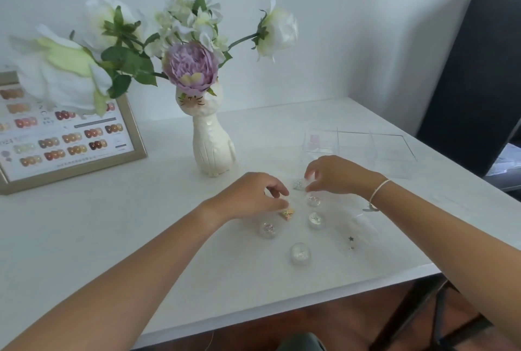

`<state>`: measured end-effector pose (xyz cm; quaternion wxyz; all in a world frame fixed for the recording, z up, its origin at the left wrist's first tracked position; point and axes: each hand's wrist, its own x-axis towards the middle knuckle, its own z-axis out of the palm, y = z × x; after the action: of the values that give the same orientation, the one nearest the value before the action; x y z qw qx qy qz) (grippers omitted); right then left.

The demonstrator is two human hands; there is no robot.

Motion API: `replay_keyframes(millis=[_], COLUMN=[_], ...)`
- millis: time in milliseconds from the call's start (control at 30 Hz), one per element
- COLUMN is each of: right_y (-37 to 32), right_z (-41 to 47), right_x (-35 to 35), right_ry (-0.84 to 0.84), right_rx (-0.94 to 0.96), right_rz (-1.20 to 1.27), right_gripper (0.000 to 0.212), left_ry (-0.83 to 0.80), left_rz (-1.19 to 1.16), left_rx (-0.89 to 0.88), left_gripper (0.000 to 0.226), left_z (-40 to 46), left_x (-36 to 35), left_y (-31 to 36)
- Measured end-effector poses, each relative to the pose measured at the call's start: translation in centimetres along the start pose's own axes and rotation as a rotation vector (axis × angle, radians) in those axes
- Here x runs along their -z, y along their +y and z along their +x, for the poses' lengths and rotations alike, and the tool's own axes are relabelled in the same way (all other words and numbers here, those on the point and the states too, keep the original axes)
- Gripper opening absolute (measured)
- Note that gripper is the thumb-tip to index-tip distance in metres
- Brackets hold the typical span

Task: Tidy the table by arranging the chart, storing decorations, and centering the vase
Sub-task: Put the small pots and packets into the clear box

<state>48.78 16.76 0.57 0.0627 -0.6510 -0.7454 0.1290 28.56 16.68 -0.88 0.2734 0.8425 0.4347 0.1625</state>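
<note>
Pinching deco: left grip (253,195) orange box (287,214); chart (70,142) text unreadable.

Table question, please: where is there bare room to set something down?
Free: the near-left table between the chart and the left hand, and the back strip behind the vase. Crowded: between both hands, where small jars cluster, and the clear box beyond the right hand.

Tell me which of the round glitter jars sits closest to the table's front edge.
The round jar lying alone nearest the table edge, in front of the other three, which cluster closer to the hands.
</note>
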Motion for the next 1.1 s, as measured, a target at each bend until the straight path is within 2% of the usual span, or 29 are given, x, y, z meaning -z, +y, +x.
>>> replay_keyframes(millis=[133,200,333,400,633,733,867,1000,1100], right_y=[0.0,0.0,0.5,0.8,2.7,3.4,4.0,4.5,4.9], right_z=[0.0,0.0,0.1,0.1,0.7,1.2,2.1,3.3,3.9], right_x=[-0.1,0.0,0.6,1.4,5.0,5.9,6.3,6.0,5.6], right_ry=[0.008,0.011,0.058,0.100,0.322,0.311,0.314,0.317,0.309], right_rx=[-0.024,-0.027,0.018,0.047,0.010,-0.017,-0.035,-0.043,-0.045], right_rz=[0.067,0.108,0.125,0.148,0.310,0.400,0.348,0.266,0.271], right_gripper=[0.033,0.030,0.009,0.008,0.015,0.017,0.025,0.034,0.026], left_ry=[-0.069,-0.092,-0.192,-0.240,-0.254,-0.185,-0.113,-0.052,-0.007], left_rz=[0.088,0.106,0.150,0.154,0.040,0.032,0.020,-0.066,-0.098], left_rx=[0.026,0.028,0.038,0.048,0.072,0.049,0.027,0.008,-0.023], left_gripper=[0.046,0.050,0.056,0.058,0.036,0.025,0.010,0.017,0.014], left_z=[0.0,0.1,0.5,0.7,1.6,2.0,2.6,3.0,3.8], left_x=[-0.7,-0.7,-0.3,-0.1,0.1,-0.1,-0.1,0.0,0.8], left_y=[0.2,0.5,1.0,1.1,1.2,0.9,0.6,0.3,0.4])
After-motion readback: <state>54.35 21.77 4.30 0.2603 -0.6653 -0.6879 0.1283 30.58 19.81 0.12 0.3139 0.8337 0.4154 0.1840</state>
